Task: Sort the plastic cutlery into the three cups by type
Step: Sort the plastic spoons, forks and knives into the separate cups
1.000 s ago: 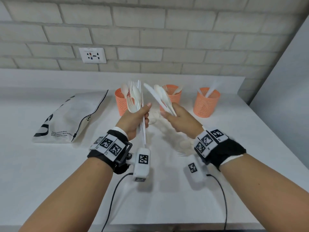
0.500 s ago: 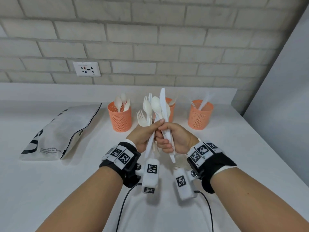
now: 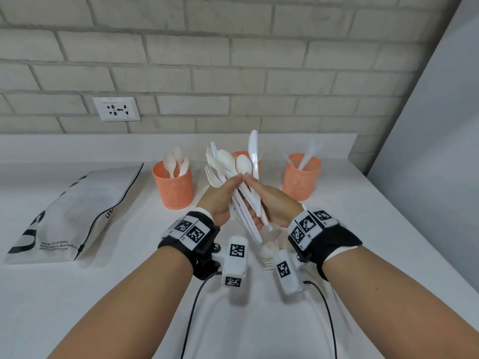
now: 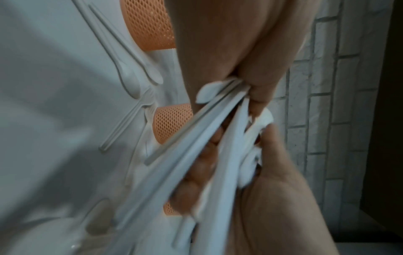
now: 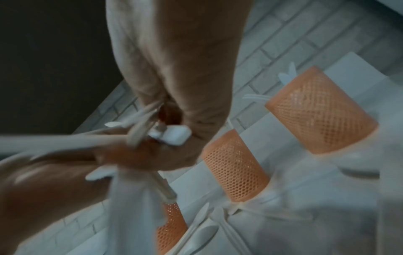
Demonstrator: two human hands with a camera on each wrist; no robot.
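Both hands hold one mixed bundle of white plastic cutlery (image 3: pixel 237 182) above the table, in front of the middle cup. My left hand (image 3: pixel 220 195) grips it from the left, and my right hand (image 3: pixel 269 203) grips it from the right. Spoons, forks and a knife fan upward from the bundle (image 4: pixel 209 138). Three orange mesh cups stand at the back: the left cup (image 3: pixel 173 186) holds spoons, the middle cup (image 3: pixel 242 154) is mostly hidden behind the bundle, and the right cup (image 3: pixel 300 177) holds knives. Loose cutlery (image 3: pixel 268 251) lies on the table under my hands.
A white printed bag (image 3: pixel 70 213) lies at the left of the white table (image 3: pixel 363 229). A brick wall with a socket (image 3: pixel 116 109) runs behind the cups. A grey panel stands at the right. Two cables (image 3: pixel 191 314) trail off the wrists toward the front edge.
My hands, apart a second ago with separate handfuls of cutlery, have come together into one bundle. They stay joined in front of the middle cup.
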